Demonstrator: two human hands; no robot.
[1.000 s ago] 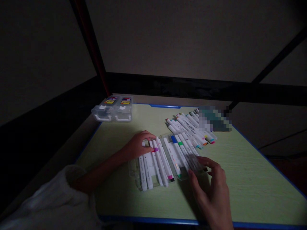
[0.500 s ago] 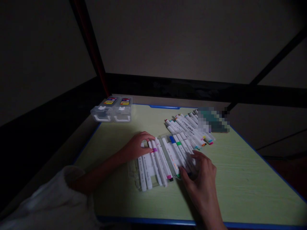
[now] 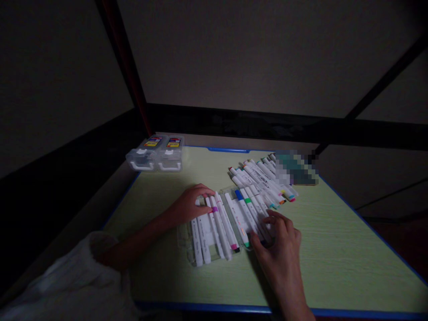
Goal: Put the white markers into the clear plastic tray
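An open clear plastic marker case (image 3: 186, 236) lies flat on a pale green table (image 3: 334, 249), with several white markers (image 3: 217, 223) side by side in both halves. My left hand (image 3: 189, 206) rests on the top ends of the markers in the left half, its fingers spread flat over them. My right hand (image 3: 279, 240) lies on the markers in the right half (image 3: 245, 214), fingers curled down onto them near their lower ends. I cannot make out whether one marker is pinched.
A loose heap of markers (image 3: 264, 178) lies behind the case at the right, beside a blurred dark object (image 3: 296, 168). Two closed clear boxes with white handles (image 3: 155, 154) stand at the table's far left corner. A dark frame and a red pole rise behind.
My right hand has moved from the table at the case's right edge leftward and up onto the right-half markers. The left hand has stayed where it was.
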